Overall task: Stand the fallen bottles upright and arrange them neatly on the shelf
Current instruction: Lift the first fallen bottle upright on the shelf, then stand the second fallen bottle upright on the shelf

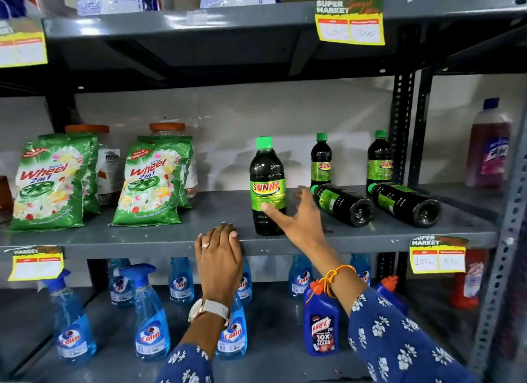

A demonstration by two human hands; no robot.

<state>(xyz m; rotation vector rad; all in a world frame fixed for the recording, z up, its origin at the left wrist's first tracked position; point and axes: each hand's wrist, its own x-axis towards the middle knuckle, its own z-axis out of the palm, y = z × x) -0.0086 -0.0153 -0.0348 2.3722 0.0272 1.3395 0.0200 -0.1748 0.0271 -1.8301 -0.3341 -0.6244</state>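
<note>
On the middle shelf (171, 240) we see one Sunny bottle (267, 186) standing upright near the front edge. Our right hand (299, 217) reaches beside it with fingers (271, 208) spread wide, the thumb touching its label, holding nothing. Our left hand (219, 251) rests flat on the shelf's front lip, fingers together, gripping no bottle. To the right, two bottles lie on their sides, caps pointing left: one (342, 204) just beyond our right hand, the other (405, 204) further right. Behind them two more bottles (321, 161) (379, 160) stand upright by the back wall.
</note>
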